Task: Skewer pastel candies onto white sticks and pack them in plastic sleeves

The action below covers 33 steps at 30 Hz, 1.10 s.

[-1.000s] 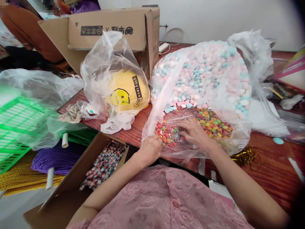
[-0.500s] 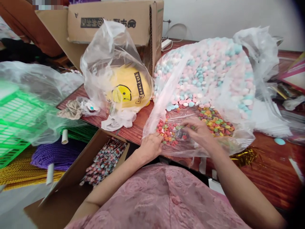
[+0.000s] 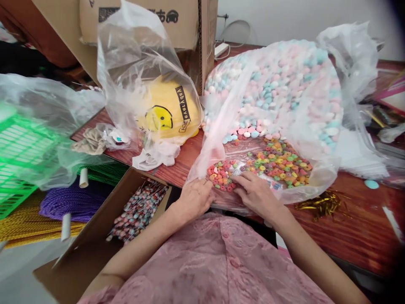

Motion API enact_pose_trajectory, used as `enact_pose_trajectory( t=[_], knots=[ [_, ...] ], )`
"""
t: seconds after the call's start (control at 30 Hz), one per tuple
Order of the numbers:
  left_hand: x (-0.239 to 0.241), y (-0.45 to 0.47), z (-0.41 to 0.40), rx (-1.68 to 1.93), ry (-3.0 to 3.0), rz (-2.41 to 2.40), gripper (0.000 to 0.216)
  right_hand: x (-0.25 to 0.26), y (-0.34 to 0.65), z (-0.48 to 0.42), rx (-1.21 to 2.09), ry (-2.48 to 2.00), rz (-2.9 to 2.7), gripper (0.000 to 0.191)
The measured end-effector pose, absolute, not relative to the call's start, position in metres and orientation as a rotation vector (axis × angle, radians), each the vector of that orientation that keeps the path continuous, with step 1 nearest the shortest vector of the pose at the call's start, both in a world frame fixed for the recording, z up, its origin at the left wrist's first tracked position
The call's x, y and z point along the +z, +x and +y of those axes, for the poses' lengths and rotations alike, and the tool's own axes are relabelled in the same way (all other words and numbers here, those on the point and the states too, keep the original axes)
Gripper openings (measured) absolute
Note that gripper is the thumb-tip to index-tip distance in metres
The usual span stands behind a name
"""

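A clear plastic bag (image 3: 311,181) lies on the red-brown table (image 3: 354,228) and holds many small multicoloured rings (image 3: 275,162). My left hand (image 3: 194,198) pinches the bag's near left edge, fingers closed on the plastic. My right hand (image 3: 255,194) rests on the bag's near edge just right of it, fingers curled among the rings; what they hold is hidden. Behind the rings sits a big clear bag of pastel pink, blue and white candies (image 3: 278,88).
A yellow smiley-face item (image 3: 169,112) in clear plastic sits left of the bags, before a cardboard box (image 3: 190,25). Below the table edge an open carton holds wrapped lollipops (image 3: 139,211). Purple and yellow cord spools (image 3: 63,207), a green crate (image 3: 19,156), gold tinsel (image 3: 319,202).
My right hand has drawn back from among the rings toward the bag's near edge, close to my left hand. The view has tilted down slightly.
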<state>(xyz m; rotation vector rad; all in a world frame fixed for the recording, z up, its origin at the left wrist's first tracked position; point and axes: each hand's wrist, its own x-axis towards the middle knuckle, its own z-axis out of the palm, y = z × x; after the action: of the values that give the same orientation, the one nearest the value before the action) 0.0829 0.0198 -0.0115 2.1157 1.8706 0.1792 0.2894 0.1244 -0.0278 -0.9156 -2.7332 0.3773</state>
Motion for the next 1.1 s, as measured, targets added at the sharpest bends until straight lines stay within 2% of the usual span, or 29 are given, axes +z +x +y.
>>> enact_pose_trajectory(
  t=[0.13, 0.33, 0.5, 0.63, 0.83, 0.97, 1.1],
  knots=[
    [-0.002, 0.079, 0.011, 0.031, 2.185, 1.859, 0.029, -0.031, 0.276, 0.128, 0.381, -0.902, -2.696, 0.033],
    [0.005, 0.081, 0.010, -0.003, 2.158, 1.822, 0.035, -0.039, 0.268, 0.135, 0.435, -0.737, -2.585, 0.037],
    [0.007, 0.078, 0.009, 0.018, 2.233, 1.677, 0.046, -0.038, 0.275, 0.126, 0.376, -0.643, -2.583, 0.054],
    [-0.002, 0.075, 0.010, -0.004, 2.299, 1.636, 0.018, -0.036, 0.269, 0.120, 0.266, -0.759, -2.781, 0.061],
    [0.001, 0.072, 0.008, 0.014, 2.339, 1.501, 0.020, -0.039, 0.246, 0.148, 0.126, -0.911, -2.891, 0.059],
    [0.016, 0.073, 0.001, 0.053, 2.335, 1.458, 0.016, -0.038, 0.235, 0.157, 0.086, -0.784, -2.929, 0.056],
    [0.027, 0.078, -0.005, 0.034, 2.391, 1.270, 0.008, -0.038, 0.221, 0.154, 0.209, -0.700, -2.950, 0.041]
  ],
)
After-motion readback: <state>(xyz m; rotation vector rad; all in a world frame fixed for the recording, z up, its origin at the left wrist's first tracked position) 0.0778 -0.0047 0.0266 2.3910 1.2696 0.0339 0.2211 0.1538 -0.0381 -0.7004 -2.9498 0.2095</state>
